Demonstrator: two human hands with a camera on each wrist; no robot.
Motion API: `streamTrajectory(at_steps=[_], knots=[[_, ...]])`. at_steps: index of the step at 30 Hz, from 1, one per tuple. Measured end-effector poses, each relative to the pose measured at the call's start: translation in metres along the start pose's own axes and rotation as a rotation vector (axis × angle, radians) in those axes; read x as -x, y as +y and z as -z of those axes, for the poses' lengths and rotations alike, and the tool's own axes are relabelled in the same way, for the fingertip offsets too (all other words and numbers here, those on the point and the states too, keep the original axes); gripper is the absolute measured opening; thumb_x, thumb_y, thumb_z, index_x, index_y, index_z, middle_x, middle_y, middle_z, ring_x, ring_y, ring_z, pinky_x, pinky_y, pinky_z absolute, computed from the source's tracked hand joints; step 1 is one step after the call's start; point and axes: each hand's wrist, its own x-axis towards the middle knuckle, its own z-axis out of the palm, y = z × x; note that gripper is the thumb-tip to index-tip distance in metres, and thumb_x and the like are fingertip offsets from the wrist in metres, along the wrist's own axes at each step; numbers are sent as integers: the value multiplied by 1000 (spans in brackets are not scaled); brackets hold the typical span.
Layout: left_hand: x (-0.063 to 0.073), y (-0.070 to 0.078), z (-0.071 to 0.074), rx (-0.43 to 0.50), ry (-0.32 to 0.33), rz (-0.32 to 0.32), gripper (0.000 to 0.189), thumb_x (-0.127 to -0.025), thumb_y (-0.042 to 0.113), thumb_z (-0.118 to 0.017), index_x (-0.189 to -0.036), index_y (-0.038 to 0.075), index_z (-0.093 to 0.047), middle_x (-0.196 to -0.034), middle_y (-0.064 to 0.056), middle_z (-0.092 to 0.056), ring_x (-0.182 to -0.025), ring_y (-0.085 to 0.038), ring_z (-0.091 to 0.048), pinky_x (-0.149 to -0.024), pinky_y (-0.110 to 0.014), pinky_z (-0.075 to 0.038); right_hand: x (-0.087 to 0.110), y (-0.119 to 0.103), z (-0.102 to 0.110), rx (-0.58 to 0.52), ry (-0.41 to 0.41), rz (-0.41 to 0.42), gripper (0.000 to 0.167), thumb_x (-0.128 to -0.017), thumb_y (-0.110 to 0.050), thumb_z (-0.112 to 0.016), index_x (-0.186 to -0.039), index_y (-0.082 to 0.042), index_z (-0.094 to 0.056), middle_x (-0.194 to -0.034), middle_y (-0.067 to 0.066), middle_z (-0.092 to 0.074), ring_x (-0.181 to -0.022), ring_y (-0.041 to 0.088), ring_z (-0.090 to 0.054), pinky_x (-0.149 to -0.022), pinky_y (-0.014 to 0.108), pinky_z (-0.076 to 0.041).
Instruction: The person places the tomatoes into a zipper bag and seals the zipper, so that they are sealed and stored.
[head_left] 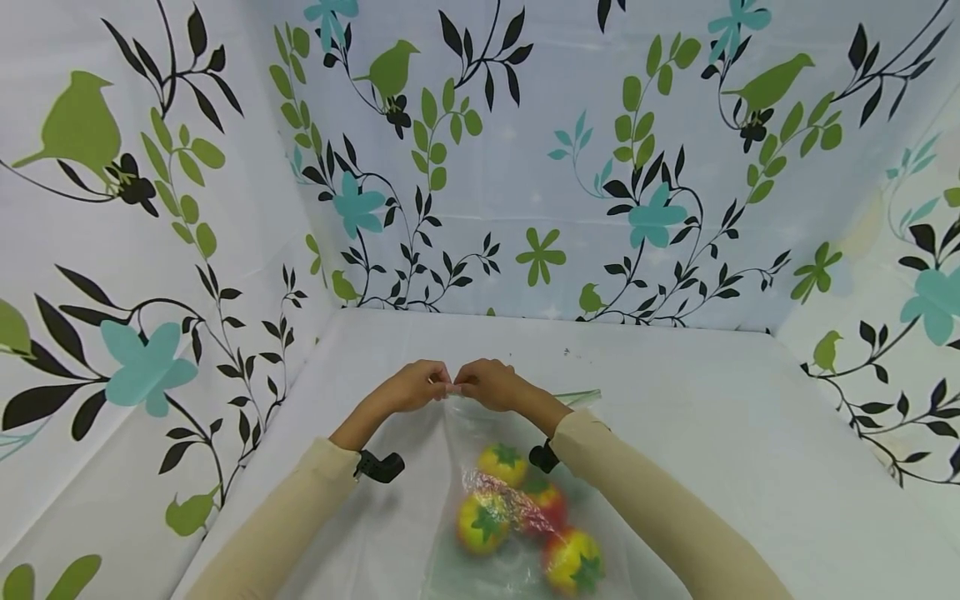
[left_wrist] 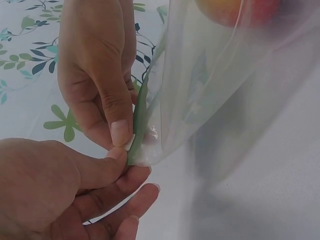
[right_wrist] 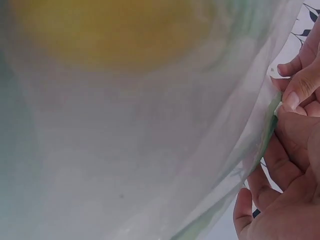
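A clear zip bag [head_left: 468, 429] lies on the white table, with several yellow-and-red toy tomatoes [head_left: 482, 523] with green star-shaped tops inside it. My left hand [head_left: 416, 386] pinches the bag's top corner between thumb and index finger. Right beside it, my right hand [head_left: 489, 385] also pinches the bag's edge, thumb nearly meeting the left thumb. In the left wrist view, the green zip strip [left_wrist: 142, 107] runs up from the fingertips, and a small white piece [left_wrist: 129, 142] shows between the two thumbs. The bag's wall fills most of the right wrist view, a blurred yellow tomato [right_wrist: 120, 35] behind it.
White cloth covers the table [head_left: 735, 433]. A patterned curtain [head_left: 480, 167] with birds, leaves and flowers stands behind and along both sides. Dark wrist cameras [head_left: 381, 467] sit on both wrists, close over the table and bag.
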Motion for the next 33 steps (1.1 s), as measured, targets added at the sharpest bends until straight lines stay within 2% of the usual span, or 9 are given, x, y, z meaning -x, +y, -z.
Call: streamTrajectory(at_steps=[7, 12, 19, 26, 33], knots=[[2, -1, 1, 14, 18, -17, 14, -106, 13, -59, -97, 6, -67, -96, -8, -73, -84, -19, -60, -71, -33, -45, -3, 1, 1, -5, -3, -15, 19, -106, -25, -64, -112, -15, -78, -105, -2, -77, -91, 15, -65, -91, 52, -42], [2, -4, 1, 26, 14, -28, 14, -107, 15, -59, -99, 7, -67, -96, -6, -71, -84, -18, -59, -73, -33, -45, -2, 2, 1, -8, -13, -31, 19, -106, -25, -63, -113, -15, -77, -105, -3, -77, -92, 14, -64, -94, 53, -43], [3, -5, 0, 27, 19, -47, 14, -107, 14, -59, -99, 7, -67, -97, -6, -71, -86, -18, -61, -74, -34, -46, 4, 5, 7, -15, -12, 9, 19, -107, -23, -62, -110, -12, -77, -100, 0, -77, -88, 16, -66, -91, 55, -46], [2, -8, -2, 38, 29, -61, 13, -107, 12, -58, -99, 6, -66, -99, -8, -71, -86, -17, -61, -74, -33, -46, 13, 19, 17, 3, -48, -1, 19, -107, -23, -62, -110, -12, -77, -102, 1, -75, -87, 15, -64, -86, 45, -49], [0, -7, -3, 52, 32, -86, 14, -108, 13, -56, -100, 6, -65, -100, -9, -71, -87, -20, -63, -74, -35, -46, 27, 38, 32, -11, -97, 51, 21, -108, -19, -59, -113, -7, -76, -102, 4, -73, -85, 13, -62, -80, 34, -51]])
